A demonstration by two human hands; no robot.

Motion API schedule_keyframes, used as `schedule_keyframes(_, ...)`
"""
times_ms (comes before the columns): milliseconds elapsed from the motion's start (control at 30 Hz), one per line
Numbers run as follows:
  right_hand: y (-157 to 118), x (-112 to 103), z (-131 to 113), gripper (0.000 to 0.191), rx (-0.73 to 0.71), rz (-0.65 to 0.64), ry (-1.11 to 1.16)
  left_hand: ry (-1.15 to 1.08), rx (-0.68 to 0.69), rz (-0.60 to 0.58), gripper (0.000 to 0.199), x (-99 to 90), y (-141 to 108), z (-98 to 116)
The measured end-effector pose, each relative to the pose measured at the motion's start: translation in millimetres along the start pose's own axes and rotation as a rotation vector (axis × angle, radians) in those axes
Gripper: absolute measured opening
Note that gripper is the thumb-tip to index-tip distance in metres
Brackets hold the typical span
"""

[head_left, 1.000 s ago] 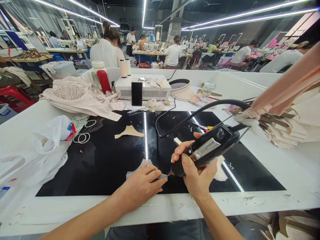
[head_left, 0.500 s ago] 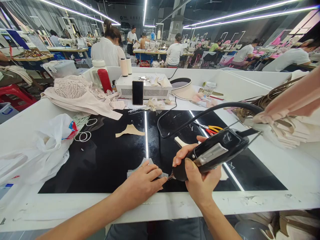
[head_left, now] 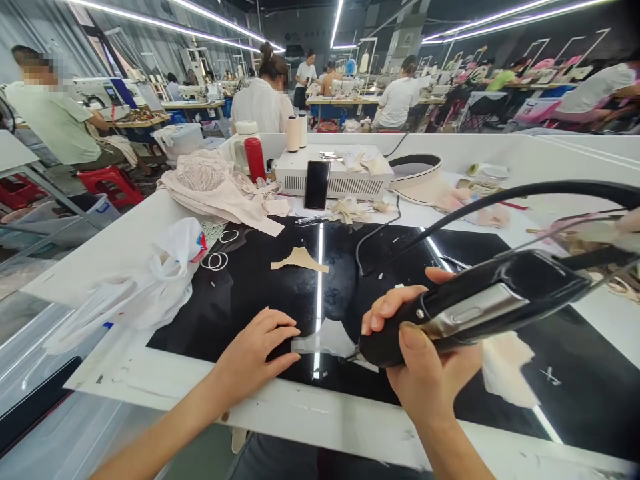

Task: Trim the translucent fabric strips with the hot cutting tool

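My right hand (head_left: 430,373) grips a black corded handheld tool (head_left: 493,307) with a metal lever on its side. Its thin metal tip points left, down at the right end of a pale, translucent curved piece (head_left: 327,339). Just left of that piece, my left hand (head_left: 263,343) rests with fingers spread, holding nothing, its fingertips close to the edge. Farther back lies a beige curved fabric piece (head_left: 300,260). Crumpled cream fabric (head_left: 510,370) lies right of my right hand. Another person's hand (head_left: 631,230), blurred, is at the right edge by the tool's rear end.
A black glossy board (head_left: 225,333) covers much of the white table. Behind it stand a vented white box (head_left: 345,175), a phone (head_left: 317,185) and a red bottle (head_left: 255,160). A white plastic bag (head_left: 165,267) and a bra pile (head_left: 215,187) lie left. The black cable (head_left: 500,200) arches across the right.
The view has turned left. My left hand has come off the translucent piece to its left side. My right hand keeps its grip on the tool. The other person's hand shows less, at the right edge.
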State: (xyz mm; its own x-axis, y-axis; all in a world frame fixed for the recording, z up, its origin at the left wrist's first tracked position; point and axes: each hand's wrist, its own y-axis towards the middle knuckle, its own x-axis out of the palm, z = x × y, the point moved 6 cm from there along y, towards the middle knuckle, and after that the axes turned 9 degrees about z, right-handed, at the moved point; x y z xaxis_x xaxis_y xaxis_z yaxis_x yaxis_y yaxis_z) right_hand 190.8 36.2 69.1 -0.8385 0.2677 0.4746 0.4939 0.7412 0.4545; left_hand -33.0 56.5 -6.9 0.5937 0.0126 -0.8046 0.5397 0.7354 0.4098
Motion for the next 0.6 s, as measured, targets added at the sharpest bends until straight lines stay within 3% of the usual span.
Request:
schedule_keyframes(267, -6.0, 35.2, 19.9, 0.048, 0.050, -0.037, 0.052, -0.085, -0.070, 0.020, 0.013, 4.5, 1.8, 3.2)
schedule_keyframes(433, -5.4, 45.3, 28.7, 0.046, 0.067, -0.037, 0.079, -0.104, -0.095, 0.027, 0.028, 4.0, 3.9, 3.6)
schedule_keyframes(600, -4.2, 51.5, 34.2, 0.045, 0.069, -0.030, 0.056, -0.101, -0.104, 0.040, 0.009, 4.4, 3.9, 4.5)
